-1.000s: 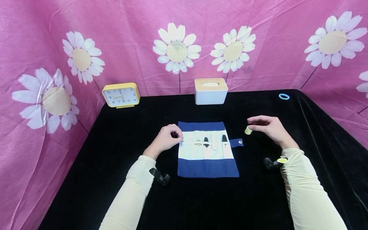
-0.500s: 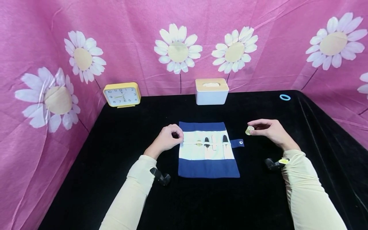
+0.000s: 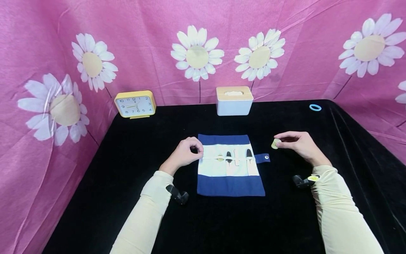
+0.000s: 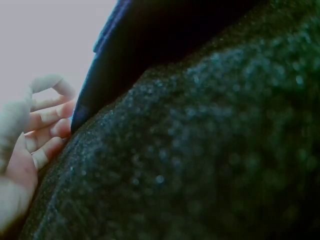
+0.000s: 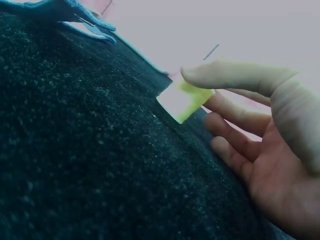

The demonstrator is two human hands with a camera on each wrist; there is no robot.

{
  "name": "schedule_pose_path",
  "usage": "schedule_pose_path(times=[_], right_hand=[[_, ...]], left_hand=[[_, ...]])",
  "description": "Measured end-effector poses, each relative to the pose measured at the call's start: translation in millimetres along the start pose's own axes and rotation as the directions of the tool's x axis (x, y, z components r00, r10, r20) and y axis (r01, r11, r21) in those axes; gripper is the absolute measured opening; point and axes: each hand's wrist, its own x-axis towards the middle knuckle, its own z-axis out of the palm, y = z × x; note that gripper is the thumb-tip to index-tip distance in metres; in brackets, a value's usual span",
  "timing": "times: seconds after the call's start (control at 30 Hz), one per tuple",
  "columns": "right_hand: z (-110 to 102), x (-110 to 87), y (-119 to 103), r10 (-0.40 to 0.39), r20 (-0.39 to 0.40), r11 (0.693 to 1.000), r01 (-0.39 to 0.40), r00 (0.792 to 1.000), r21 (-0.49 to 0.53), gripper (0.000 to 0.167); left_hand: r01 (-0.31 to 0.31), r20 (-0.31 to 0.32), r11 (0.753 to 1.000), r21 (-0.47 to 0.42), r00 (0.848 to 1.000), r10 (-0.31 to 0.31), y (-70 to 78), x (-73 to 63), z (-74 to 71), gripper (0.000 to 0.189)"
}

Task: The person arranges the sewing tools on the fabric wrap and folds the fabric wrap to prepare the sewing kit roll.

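An unrolled blue fabric tool roll (image 3: pixel 231 186) with a white inside lies flat in the middle of the table. My left hand (image 3: pixel 188 151) holds its left edge with thumb and fingertips; in the left wrist view the fingertips (image 4: pixel 62 127) are right at the blue cloth edge. Under the roll's white strap sit a round yellowish piece (image 3: pixel 220 158), two dark-handled tools and a slim pale piece (image 3: pixel 236 157). To the right of the roll, my right hand (image 3: pixel 295 143) pinches a small pale yellow cylinder (image 5: pixel 182 100) between thumb and fingers, close over the black cloth.
A snap strap (image 3: pixel 263 158) sticks out from the roll's right side. At the back of the black-covered table (image 3: pixel 177 225) stand a yellow clock (image 3: pixel 135 104) and a tissue box (image 3: pixel 234 102). A blue ring (image 3: pixel 315 107) lies at the back right. Pink flowered curtain surrounds the table.
My right hand has tilted the yellow cylinder, turning its end more toward the head camera, and has dropped slightly. The left hand stays at the roll's edge.
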Motion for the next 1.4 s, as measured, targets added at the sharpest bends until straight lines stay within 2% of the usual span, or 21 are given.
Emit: schedule_pose_path(times=[0.37,0.57,0.9,1.17,1.4], right_hand=[[6,3.2,-10,0.019,-0.009,1.0,-0.019,1.0,0.008,0.035],[12,6.1,-16,0.022,0.001,0.999,-0.022,1.0,-0.03,0.034],[22,11.6,-30,-0.064,0.072,0.997,0.067,0.995,-0.04,0.034],[39,14.3,-52,-0.037,0.108,0.996,0.045,0.994,-0.078,0.032],[55,15.9,-59,-0.009,0.139,0.994,0.023,0.99,-0.103,0.03]], left_hand=[[0.029,-0.006,1.0,-0.005,1.0,-0.029,1.6,0.6,0.5,0.01],[0.034,-0.003,0.999,-0.008,0.999,-0.034,1.2,0.5,1.1,0.012],[0.034,-0.003,0.999,-0.004,0.999,-0.034,-0.7,0.4,1.4,0.011],[0.044,0.0,0.999,-0.015,0.999,-0.044,-0.6,0.8,1.2,0.013],[0.039,0.008,0.999,-0.004,0.999,-0.039,-0.6,0.6,1.2,0.012]])
